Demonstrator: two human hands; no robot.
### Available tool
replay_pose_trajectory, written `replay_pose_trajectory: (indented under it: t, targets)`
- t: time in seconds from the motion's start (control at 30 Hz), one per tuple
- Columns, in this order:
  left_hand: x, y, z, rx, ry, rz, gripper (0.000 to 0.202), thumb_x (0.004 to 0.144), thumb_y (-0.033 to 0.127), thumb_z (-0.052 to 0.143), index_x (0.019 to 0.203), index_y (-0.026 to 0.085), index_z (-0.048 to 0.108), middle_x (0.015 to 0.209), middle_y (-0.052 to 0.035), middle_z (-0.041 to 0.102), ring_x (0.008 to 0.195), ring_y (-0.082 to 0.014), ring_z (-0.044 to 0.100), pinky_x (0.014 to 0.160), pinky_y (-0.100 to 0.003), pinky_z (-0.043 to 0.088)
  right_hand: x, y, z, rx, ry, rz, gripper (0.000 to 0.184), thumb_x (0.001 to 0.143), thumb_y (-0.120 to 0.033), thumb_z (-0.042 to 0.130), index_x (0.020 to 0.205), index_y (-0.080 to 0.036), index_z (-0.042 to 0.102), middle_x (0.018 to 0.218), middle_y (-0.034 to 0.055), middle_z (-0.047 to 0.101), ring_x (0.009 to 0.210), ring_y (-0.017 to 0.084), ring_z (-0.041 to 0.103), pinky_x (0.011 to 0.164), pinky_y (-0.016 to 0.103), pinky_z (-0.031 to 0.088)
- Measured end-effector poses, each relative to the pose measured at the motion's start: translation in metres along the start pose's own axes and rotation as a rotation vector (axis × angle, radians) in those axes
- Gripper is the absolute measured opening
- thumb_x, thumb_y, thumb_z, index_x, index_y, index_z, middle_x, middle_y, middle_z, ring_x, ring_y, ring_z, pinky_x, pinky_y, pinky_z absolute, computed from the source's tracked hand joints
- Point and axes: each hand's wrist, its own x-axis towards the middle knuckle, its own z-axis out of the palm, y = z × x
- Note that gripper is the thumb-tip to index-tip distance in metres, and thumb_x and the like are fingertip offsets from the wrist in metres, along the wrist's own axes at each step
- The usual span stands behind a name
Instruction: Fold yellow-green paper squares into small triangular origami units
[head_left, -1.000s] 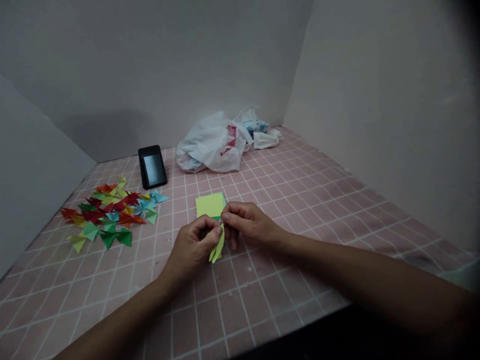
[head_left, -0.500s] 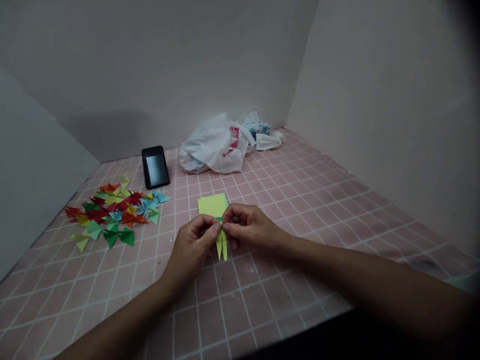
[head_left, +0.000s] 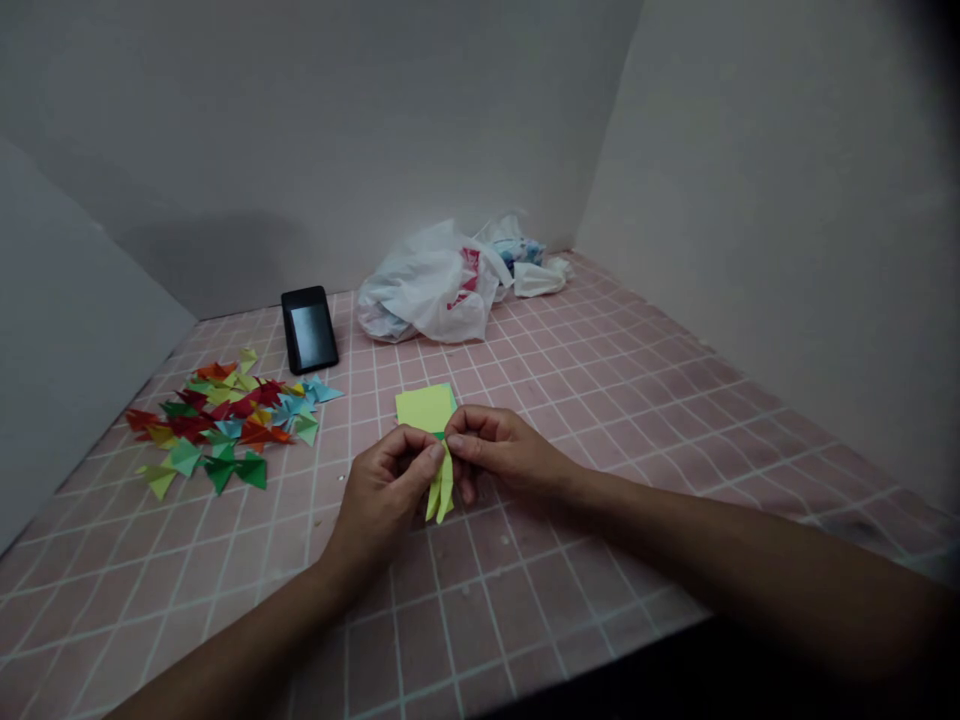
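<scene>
Between my two hands is a small folded yellow-green origami paper [head_left: 442,488], its narrow points hanging down toward me. My left hand [head_left: 394,475] pinches it from the left between thumb and forefinger. From the right, my right hand [head_left: 499,448] has its thumb and fingertips closed at the paper's upper end; the exact grip is partly hidden by the fingers. Just beyond the fingertips lies a stack of square paper sheets [head_left: 424,408], yellow-green on top, with green edges showing beneath.
A pile of folded paper pieces [head_left: 232,415] in several colours lies at the left. Behind it a black phone-like device [head_left: 310,332] leans upright. White plastic bags [head_left: 427,285] rest at the back by the wall. Pink checked cloth [head_left: 600,380] covers the table.
The folded paper has turned between my fingers: its two lower points hung side by side and now overlap, slanting to the left. Both hands stay in nearly the same place.
</scene>
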Motion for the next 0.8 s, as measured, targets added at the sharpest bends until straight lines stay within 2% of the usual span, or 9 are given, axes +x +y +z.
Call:
replay_pose_trajectory:
  t: [0.3,0.8]
  targets:
    - [-0.0004,-0.0004,0.0001,0.013,0.002,-0.002,0.027,0.081,0.042,0.070,0.080,0.017,0.061,0.066,0.0004,0.064,0.055,-0.0128,0.058,0.053,-0.025,0.047,-0.0007,0.0009,0.0001,0.008,-0.028,0.012,0.025,0.088,-0.038,0.069,0.084,-0.016,0.057,0.063,-0.0018,0.067,0.049,0.008,0.062,0.051,0.019,0.048]
    - [-0.0013,0.0005,0.0006,0.048,0.000,0.037,0.025,0.083,0.040,0.069,0.079,0.017,0.060,0.065,0.0011,0.061,0.057,-0.0120,0.056,0.053,-0.024,0.046,-0.0005,0.0011,0.0007,-0.022,-0.018,0.014,0.028,0.088,-0.041,0.070,0.085,-0.017,0.057,0.064,-0.0010,0.067,0.050,0.009,0.062,0.051,0.020,0.048]
